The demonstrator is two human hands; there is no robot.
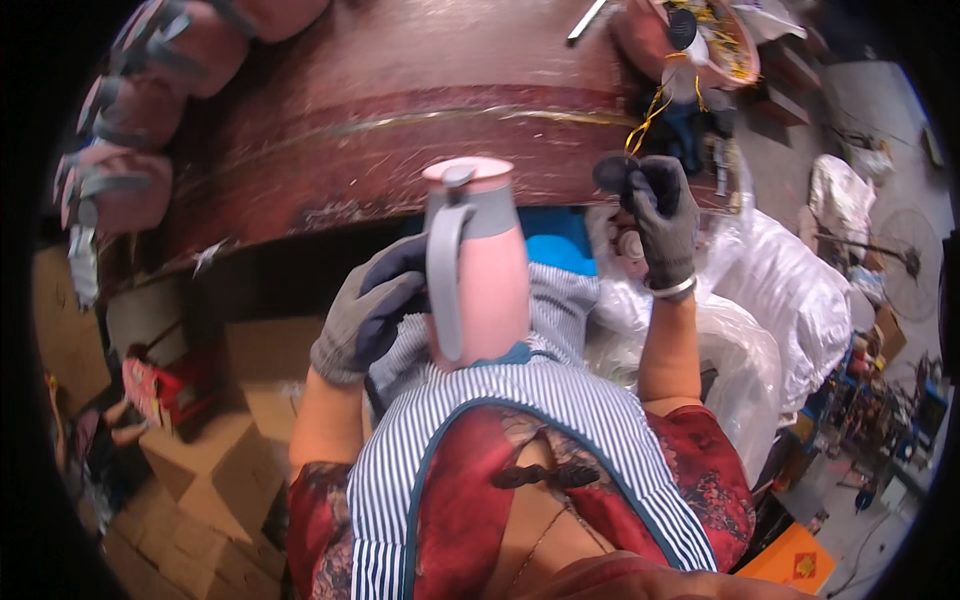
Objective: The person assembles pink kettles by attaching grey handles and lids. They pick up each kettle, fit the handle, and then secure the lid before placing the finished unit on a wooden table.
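Note:
A pink vacuum jug (495,285) with a grey collar, grey handle and pink top stands upright against my striped apron. My left hand (375,305), in a grey glove with dark palm, is closed on the jug's left side beside the handle; some fingertips are hidden behind it. My right hand (665,225), gloved alike, is raised to the right at the table's edge, its fingers pinched on a dark round tag (610,175). A yellow cord (648,120) runs up from that tag.
More pink jugs (125,190) with grey handles line the table's left side. A pink basin (645,40) of yellow cords stands at the far right of the dark red table (350,150). Cardboard boxes (215,465) lie lower left; clear plastic bags (745,345) crowd my right side.

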